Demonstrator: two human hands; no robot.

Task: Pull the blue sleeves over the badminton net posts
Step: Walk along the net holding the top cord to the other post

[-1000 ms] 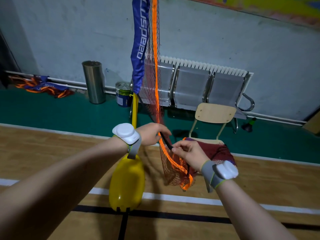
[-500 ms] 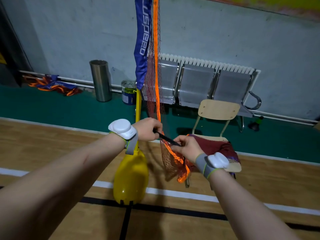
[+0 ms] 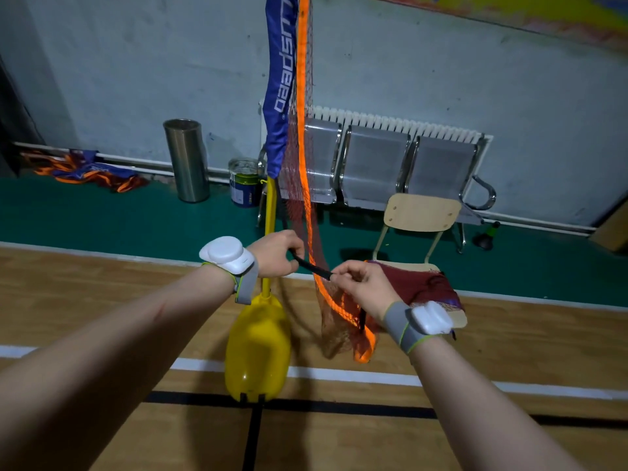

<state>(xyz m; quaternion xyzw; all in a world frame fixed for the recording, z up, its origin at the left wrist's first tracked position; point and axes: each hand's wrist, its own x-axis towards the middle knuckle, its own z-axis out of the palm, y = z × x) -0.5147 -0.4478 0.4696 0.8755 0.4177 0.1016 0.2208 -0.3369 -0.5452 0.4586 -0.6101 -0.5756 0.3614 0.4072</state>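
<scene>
Left hand [image 3: 277, 254] grips and right hand [image 3: 363, 283] pinches the black strap [image 3: 312, 266]; blue sleeve [image 3: 280, 90] stops partway down yellow post [image 3: 270, 212], so hold strap taut, pull straight down.

Dim indoor light, soft shadows, wide-angle edge bowing.

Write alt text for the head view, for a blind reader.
The left hand and right hand hold a black strap between them beside a yellow net post; its blue sleeve covers only the upper part. An orange-edged net hangs bunched below.
</scene>
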